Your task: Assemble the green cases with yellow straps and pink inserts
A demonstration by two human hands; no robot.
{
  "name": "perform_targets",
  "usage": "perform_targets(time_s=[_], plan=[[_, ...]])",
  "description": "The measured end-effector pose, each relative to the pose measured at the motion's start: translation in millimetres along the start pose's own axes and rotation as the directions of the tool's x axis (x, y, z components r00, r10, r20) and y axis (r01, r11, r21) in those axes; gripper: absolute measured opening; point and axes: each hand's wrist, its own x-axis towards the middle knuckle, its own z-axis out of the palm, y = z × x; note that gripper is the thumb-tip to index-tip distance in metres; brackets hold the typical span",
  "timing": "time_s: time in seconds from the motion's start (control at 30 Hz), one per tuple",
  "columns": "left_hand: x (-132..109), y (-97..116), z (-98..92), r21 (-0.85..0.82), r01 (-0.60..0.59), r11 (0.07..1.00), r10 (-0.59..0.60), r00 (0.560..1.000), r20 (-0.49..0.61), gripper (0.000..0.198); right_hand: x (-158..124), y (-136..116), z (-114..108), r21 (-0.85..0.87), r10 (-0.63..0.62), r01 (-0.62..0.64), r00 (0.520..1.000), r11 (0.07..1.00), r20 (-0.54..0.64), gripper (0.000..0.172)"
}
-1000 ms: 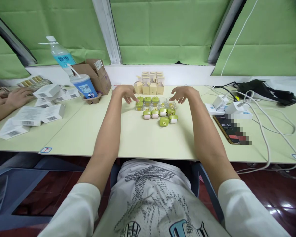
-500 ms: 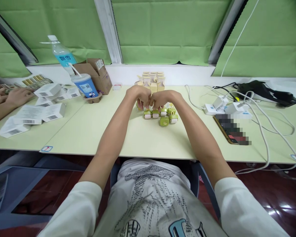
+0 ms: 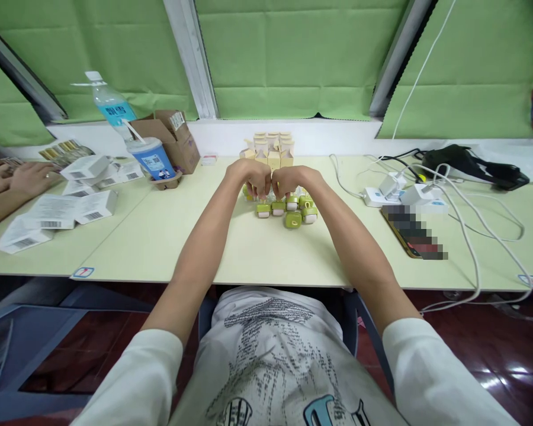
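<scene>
My left hand [image 3: 255, 176] and my right hand [image 3: 289, 177] meet over the middle of the table, wrists bent, knuckles almost touching. Both have their fingers curled downward and closed; anything between the fingertips is hidden behind the hands. Just below and between them lies a cluster of several small green and whitish-pink items [image 3: 293, 220], blocky with rounded edges, some with a small loop on top. Some of these are partly covered by my fingers. Right behind my hands stand several small cream cardboard boxes [image 3: 273, 158] in rows, the front ones with raised flaps.
On the left are white cartons [image 3: 51, 210], a blue cup [image 3: 153, 161], a water bottle [image 3: 115, 109] and a brown cardboard box [image 3: 184, 145]. Another person's hands [image 3: 31, 177] rest at far left. A power strip [image 3: 375, 197], white cables, a phone [image 3: 411, 234] and a black pouch [image 3: 466, 164] lie right.
The view has shifted slightly. My hands stay together over the green items, with only a small shift of the fingers. The other person's hands have moved a little.
</scene>
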Motion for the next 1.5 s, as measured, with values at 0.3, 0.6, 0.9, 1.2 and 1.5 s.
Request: perform_targets(time_s=[0.3, 0.6, 0.9, 1.2, 1.5], plan=[[-5.8, -0.4, -3.5, 0.063, -0.009, 0.998, 0.009, 1.0, 0.0, 0.023, -8.9, -2.1, -4.7, -0.002, -0.03, 0.03, 0.999, 1.0, -0.018, 0.014], [-22.1, -20.0, -24.0, 0.089, 0.023, 0.996, 0.012, 0.928, -0.373, 0.031, -22.2, 15.3, -19.3, 0.117, -0.038, 0.08, 0.947, 0.99, -0.32, 0.017], [12.8, -26.0, -11.1, 0.099, -0.001, 0.995, 0.034, 0.943, -0.331, 0.039, -7.8, 20.9, -10.1, 0.088, -0.036, 0.063, 0.959, 0.994, -0.283, 0.023], [19.2, -26.9, -5.6, 0.084, 0.03, 0.996, -0.004, 0.957, -0.291, 0.04, -6.2, 15.5, -8.4, -0.088, -0.009, -0.019, 0.952, 0.996, -0.304, 0.029], [25.7, -28.5, -2.2, 0.077, 0.025, 0.997, -0.004, 0.965, -0.263, 0.044, -10.5, 2.0, -4.0, -0.217, 0.008, -0.085, 0.944, 0.972, -0.33, 0.03]])
